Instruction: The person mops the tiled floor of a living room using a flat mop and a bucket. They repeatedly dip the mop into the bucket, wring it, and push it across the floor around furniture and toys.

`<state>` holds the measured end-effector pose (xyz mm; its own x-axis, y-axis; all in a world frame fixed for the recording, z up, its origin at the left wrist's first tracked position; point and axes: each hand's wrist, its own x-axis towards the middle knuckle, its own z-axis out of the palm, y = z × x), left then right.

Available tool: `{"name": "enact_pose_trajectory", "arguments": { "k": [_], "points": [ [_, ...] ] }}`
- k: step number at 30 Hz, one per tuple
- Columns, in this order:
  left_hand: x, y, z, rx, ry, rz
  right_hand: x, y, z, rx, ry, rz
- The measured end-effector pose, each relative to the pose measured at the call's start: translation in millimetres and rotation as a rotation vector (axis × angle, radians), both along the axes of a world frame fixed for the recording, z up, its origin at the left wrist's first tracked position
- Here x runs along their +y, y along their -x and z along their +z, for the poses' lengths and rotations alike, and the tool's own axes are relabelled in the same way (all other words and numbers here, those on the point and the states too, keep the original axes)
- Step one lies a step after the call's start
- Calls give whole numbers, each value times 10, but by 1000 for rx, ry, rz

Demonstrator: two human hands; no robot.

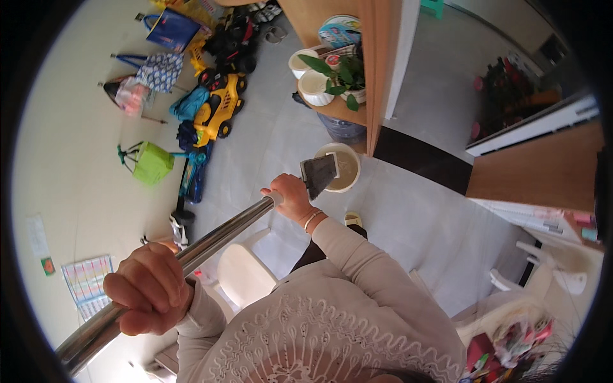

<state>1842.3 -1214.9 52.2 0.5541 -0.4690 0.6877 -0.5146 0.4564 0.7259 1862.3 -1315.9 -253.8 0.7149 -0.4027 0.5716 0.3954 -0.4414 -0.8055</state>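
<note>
A flat mop with a shiny metal pole (223,235) slants across the view from the lower left. My left hand (148,288) wraps round the upper part of the pole. Farther down, my right hand (292,194) is closed round it near a pale collar. Beyond that hand shows the grey mop head (320,171), tilted over the edge of a cream round bucket (347,173) with murky water in it. Whether the head touches the bucket's rim, I cannot tell. My right hand hides the lower pole.
Left of the bucket, a yellow toy truck (220,110) and other toys line the wall under hanging bags (159,71). A wooden shelf (352,113) with white pots and a plant (348,73) stands behind the bucket. A white chair (246,274) is close on my left.
</note>
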Motion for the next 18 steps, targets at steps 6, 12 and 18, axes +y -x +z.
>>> {"name": "enact_pose_trajectory", "arguments": {
  "k": [6,12,18],
  "points": [
    [202,25,-249,-41,61,35,91,-44,-187,100,33,156],
    [805,110,-323,-90,125,-77,263,16,-180,216,185,376],
    [1533,388,-764,-72,212,-164,306,-65,-222,442,477,1056]
  ]
}}
